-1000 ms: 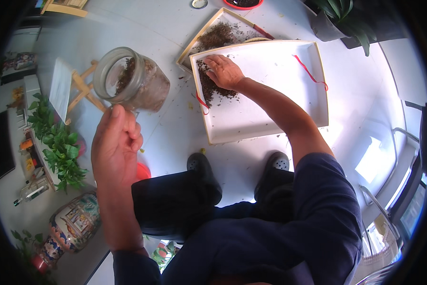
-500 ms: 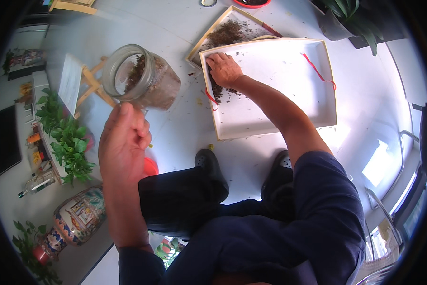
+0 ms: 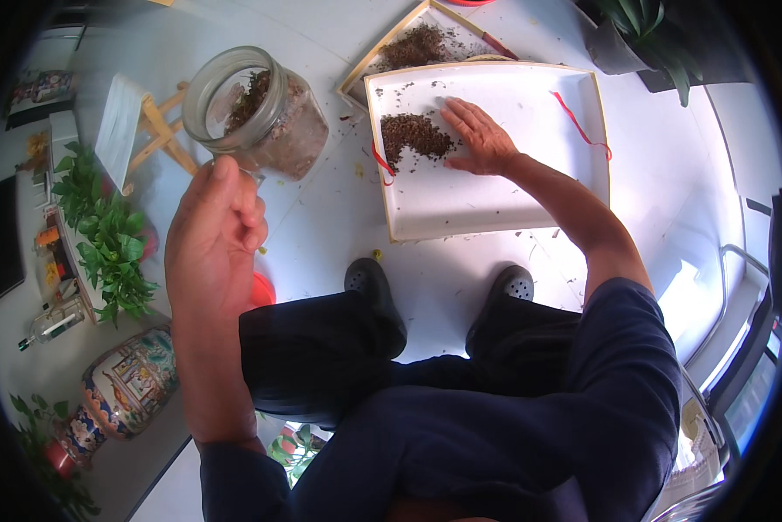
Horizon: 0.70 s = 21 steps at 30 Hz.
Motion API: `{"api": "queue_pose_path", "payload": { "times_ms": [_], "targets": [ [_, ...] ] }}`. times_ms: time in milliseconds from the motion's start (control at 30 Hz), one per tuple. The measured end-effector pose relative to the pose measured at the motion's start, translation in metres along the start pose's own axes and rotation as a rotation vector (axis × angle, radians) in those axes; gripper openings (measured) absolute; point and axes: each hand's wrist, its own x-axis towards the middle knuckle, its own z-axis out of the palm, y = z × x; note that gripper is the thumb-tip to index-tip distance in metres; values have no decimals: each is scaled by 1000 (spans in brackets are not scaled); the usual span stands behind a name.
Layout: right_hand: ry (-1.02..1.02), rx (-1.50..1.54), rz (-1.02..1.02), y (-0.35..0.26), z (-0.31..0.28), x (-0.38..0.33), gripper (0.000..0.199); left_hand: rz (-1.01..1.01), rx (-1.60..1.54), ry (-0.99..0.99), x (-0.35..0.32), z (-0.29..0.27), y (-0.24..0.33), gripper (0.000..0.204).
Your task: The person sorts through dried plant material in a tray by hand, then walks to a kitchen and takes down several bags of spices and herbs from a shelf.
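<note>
Glass jar, tilted, is gripped in my left hand, left of the white tray. My right hand lies flat, fingers together, touching the soil pile inside it. I judge gathering underway; scooping needs cupped fingers.

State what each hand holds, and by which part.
The left hand holds a glass jar by its base, tilted, mouth toward the camera. The right hand holds nothing; it lies flat on the white tray beside a soil pile.

Head camera looks steeply down, close; floor below.
</note>
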Motion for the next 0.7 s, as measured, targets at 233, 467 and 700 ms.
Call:
{"api": "queue_pose_path", "payload": {
  "times_ms": [233, 467, 700],
  "targets": [
    [9, 56, -80, -36, 26, 36, 101, -10, 8, -60, 3, 2, 2, 29],
    [19, 46, -120, -61, 50, 67, 74, -16, 11, 0, 3, 5, 0, 28],
    [-78, 29, -35, -63, 46, 77, 49, -13, 13, 41, 4, 8, 1, 28]
  ]
}}
